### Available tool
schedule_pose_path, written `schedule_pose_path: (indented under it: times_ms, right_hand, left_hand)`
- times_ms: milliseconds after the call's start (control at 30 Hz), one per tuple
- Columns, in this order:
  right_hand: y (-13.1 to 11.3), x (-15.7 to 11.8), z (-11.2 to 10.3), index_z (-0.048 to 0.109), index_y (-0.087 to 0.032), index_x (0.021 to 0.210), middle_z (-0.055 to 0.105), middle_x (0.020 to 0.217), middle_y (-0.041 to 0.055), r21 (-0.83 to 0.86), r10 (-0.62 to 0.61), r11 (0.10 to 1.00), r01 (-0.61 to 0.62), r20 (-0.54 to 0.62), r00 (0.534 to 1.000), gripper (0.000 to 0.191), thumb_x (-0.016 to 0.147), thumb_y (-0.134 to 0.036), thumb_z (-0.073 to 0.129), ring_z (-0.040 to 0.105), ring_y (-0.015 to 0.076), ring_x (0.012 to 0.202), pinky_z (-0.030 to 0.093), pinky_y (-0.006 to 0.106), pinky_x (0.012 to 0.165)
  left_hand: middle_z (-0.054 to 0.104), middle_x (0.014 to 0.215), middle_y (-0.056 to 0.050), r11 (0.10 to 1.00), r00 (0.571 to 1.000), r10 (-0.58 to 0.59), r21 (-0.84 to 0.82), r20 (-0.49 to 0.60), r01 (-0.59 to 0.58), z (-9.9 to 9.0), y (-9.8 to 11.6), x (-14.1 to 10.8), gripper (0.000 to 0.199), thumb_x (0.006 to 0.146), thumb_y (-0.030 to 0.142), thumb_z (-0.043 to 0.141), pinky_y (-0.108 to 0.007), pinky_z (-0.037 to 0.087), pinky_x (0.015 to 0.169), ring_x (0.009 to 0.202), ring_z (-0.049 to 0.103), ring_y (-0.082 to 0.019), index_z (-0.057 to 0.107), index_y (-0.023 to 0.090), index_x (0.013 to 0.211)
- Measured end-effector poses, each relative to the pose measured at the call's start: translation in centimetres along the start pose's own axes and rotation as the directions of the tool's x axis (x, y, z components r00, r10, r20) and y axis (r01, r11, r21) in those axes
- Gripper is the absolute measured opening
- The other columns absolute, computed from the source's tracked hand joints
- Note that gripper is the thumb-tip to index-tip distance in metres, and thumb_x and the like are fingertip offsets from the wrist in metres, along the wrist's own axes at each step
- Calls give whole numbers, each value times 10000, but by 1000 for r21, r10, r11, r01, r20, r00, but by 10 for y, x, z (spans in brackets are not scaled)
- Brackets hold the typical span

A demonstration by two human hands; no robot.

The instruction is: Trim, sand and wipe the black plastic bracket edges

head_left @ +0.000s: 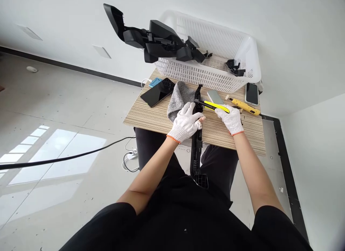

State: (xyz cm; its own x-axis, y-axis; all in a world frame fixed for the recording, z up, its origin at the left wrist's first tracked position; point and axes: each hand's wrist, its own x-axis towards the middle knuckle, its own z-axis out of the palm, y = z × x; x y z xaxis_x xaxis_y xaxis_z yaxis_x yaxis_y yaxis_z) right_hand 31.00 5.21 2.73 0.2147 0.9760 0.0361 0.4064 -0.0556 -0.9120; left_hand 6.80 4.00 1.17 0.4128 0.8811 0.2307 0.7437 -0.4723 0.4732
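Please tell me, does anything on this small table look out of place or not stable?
Yes. Black plastic parts hang out over the rim of the white basket, past the table edge. The long black part under the left hand also overhangs the table toward the lap.

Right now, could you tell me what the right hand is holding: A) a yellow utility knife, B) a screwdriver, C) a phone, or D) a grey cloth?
A: the gloved right hand grips a yellow knife, its tip at the black part that the left hand steadies.
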Motion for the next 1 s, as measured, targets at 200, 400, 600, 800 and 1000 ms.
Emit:
schedule_pose_path:
  times_ms: [200,400,600,800,1000]
  right_hand:
    - [1,0,-1,863,-140,1109,748,755,35,-27,-26,999,26,20,999,524,781,-547,820,664,184,713,532,297,668]
    - [-7,-6,7,857,-163,1093,769,801,52,-17,26,999,-27,-29,999,531,782,-591,814,689,195,762,519,281,659]
    - [-13,-16,15,855,-171,1040,769,792,47,0,77,997,-77,-29,997,470,800,-570,797,661,173,724,500,269,641]
    - [-4,-10,12,869,-189,1123,791,841,60,-32,0,999,-3,-76,997,501,822,-584,810,708,207,793,534,283,673]
    - [6,0,4,865,-165,1123,784,825,54,10,7,1000,-7,-7,1000,510,787,-548,854,698,196,760,531,278,643]
  left_hand:
    - [512,1716,-121,1000,1000,0,11,10,0,0,-1,1,528,1124,594,401,-593,369,1328,1663,361,-402,820,292,1231]
    - [515,1715,-103,1000,1000,16,-4,4,-16,-3,-1,0,485,1130,552,420,-600,400,1308,1646,383,-395,819,296,1228]
    - [523,1711,-75,999,999,48,-20,11,-48,-11,4,-1,444,1136,513,433,-570,418,1300,1622,417,-367,815,302,1214]
    - [514,1719,-89,1000,1000,17,-13,10,-17,-5,0,-1,482,1130,554,419,-586,408,1306,1640,390,-381,819,300,1221]
    - [521,1719,-92,1000,1000,-11,-3,16,11,-2,0,0,482,1121,581,440,-599,398,1313,1655,379,-388,822,302,1211]
